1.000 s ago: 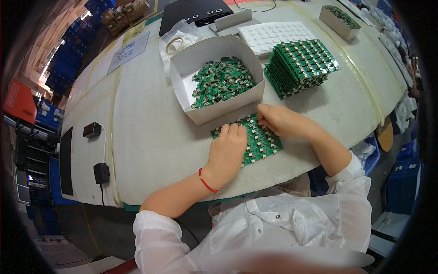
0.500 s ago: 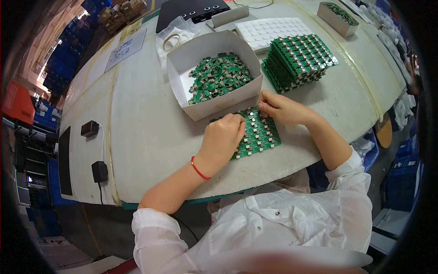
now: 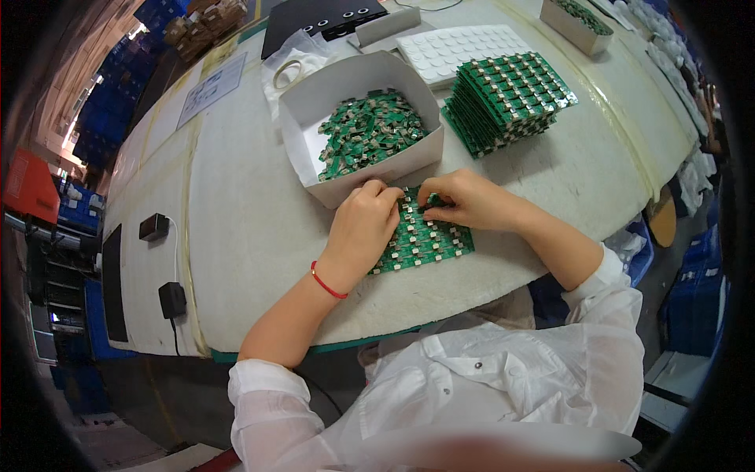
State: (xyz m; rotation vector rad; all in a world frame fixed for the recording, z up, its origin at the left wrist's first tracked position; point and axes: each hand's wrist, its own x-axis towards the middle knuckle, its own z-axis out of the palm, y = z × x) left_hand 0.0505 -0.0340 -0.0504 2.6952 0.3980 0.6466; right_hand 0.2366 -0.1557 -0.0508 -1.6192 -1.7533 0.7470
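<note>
A green circuit board panel (image 3: 425, 245) with rows of small metal connectors lies flat on the table in front of me. My left hand (image 3: 360, 226), a red cord round its wrist, is closed on the panel's far left part, fingertips bent down. Over the far right part, my right hand (image 3: 465, 201) pinches with thumb and forefinger at the panel; the exact spot is partly hidden by the fingers. Just beyond both hands stands a white open box (image 3: 377, 169), holding a heap of small separate circuit boards (image 3: 370, 130).
A tall stack of circuit board panels (image 3: 511, 98) stands right of the box, before a white tray with round marks (image 3: 464, 49). A tape roll (image 3: 288, 74) lies on a plastic bag. A smaller box (image 3: 578, 27) sits far right; a black adapter (image 3: 171, 300) lies left.
My right hand has moved left across the panel, from its right corner toward my left hand. My left hand has shifted slightly left and away from me.
</note>
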